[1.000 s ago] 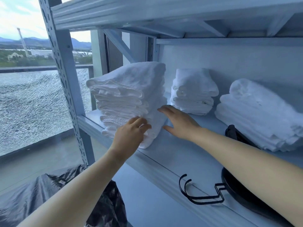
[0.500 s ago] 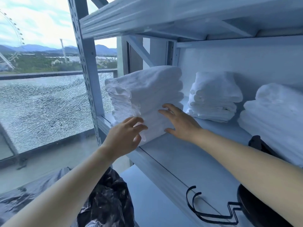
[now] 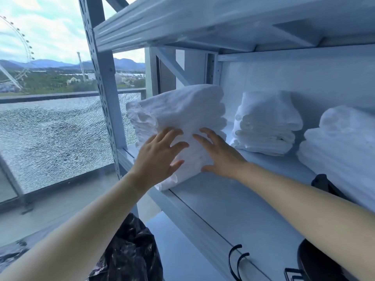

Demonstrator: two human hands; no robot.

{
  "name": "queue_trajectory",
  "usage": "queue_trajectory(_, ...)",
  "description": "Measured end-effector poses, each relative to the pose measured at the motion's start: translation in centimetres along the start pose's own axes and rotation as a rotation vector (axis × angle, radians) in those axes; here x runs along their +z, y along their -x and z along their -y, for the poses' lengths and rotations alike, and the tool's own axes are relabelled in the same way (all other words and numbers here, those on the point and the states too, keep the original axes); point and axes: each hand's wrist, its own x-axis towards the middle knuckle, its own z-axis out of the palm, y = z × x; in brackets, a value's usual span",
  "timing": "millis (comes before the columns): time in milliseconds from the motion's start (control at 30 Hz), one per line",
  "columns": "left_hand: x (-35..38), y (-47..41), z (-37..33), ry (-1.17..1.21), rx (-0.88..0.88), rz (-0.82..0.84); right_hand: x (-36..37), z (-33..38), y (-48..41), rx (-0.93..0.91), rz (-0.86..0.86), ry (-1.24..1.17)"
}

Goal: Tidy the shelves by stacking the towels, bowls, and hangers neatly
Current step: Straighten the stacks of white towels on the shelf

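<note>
**Two open hands square up a towel stack at the end of a metal shelf.**

The left hand (image 3: 160, 157) and the right hand (image 3: 220, 157) are both flat, with fingers straight and spread. They grip nothing and press side by side on the near face of the towel stack (image 3: 178, 112), which lies at 12 o'clock from both palms. The left hand covers the front corner and the right hand is on the inner side. The stack of folded white cloth has ragged, uneven edges. It sits at the 9 o'clock end of the shelf (image 3: 233, 203), just beside the upright post (image 3: 101, 78). Its long axis runs from about 7 to 1 o'clock toward the back wall, and its lowest corner is at the front lip. Judging by this, a push toward 12 o'clock would seat it. A second stack (image 3: 265, 122) stands at 2 o'clock, a third stack (image 3: 341, 142) at 3 o'clock, and a black wire hanger (image 3: 235, 260) at 5 o'clock.
</note>
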Motion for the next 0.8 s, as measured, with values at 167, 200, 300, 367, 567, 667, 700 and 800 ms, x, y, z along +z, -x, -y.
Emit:
queue_trajectory(167,2.0,0.8,-1.1,0.026,-0.001,0.067,1.3,-0.1,0.0,-0.039,0.041,0.032)
queue_trajectory(200,2.2,0.8,-1.1,0.029,-0.006,0.063,1.4,-0.2,0.0,-0.042,0.037,0.04)
queue_trajectory(300,2.7,0.6,-0.9,0.049,-0.012,0.081,1.4,-0.6,-0.1,-0.052,0.037,0.051)
queue_trajectory(367,3.0,0.5,-0.9,0.066,-0.025,0.089,1.4,-0.8,-0.2,-0.057,0.038,0.056)
queue_trajectory(567,3.0,-0.2,-2.2,0.007,-0.049,0.02,0.1,-2.7,0.4,-0.005,0.01,0.045)
queue_trajectory(667,2.9,-1.2,-4.7,-0.075,-0.108,0.021,-2.0,-5.3,1.8,0.094,-0.088,0.062)
queue_trajectory(700,3.0,-1.7,-5.7,-0.095,-0.136,0.037,-2.7,-6.3,2.3,0.13,-0.111,0.067)
queue_trajectory(800,3.6,-3.8,-8.3,-0.092,-0.236,0.086,-4.4,-8.8,4.2,0.229,-0.148,0.098)
